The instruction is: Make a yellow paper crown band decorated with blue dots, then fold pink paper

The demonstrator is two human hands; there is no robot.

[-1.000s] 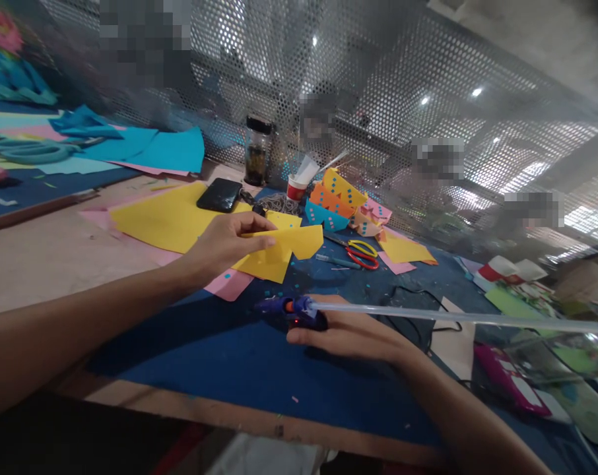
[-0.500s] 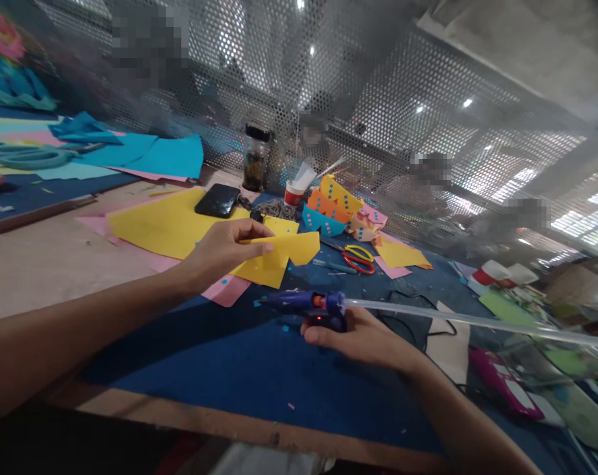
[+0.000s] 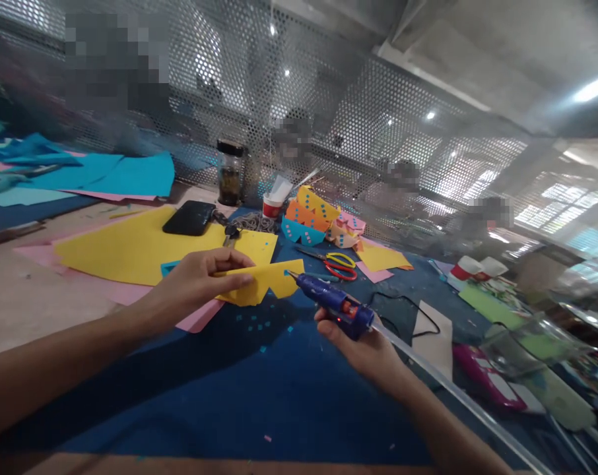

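Head view, bench entry, as I read it from a distance.
Item: yellow paper piece (image 3: 272,282), notched along its lower side, raised over the blue surface (image 3: 220,415) between near and far edges.
Left hand (image 3: 197,284): thumb and fingers pinched on the paper's left part.
Right hand (image 3: 365,353): curled round a glue gun (image 3: 331,297), nozzle at the paper's right end, beside a blue square (image 3: 286,272).
Toward the far edge: dotted paper pieces (image 3: 311,214); scissors (image 3: 339,267).
Handling note, my judgement: brace the thin paper so it does not flex, bring the nozzle in lightly, squeeze sparingly, and leave the pinching fingers clear of the likely hot tip.
Obscured: whether nozzle and paper touch, or which of them bears the square, I cannot tell. Trigger and trigger finger are hidden; the clear glue stick (image 3: 430,369) is cut off below; the surface's right edge is lost in clutter.
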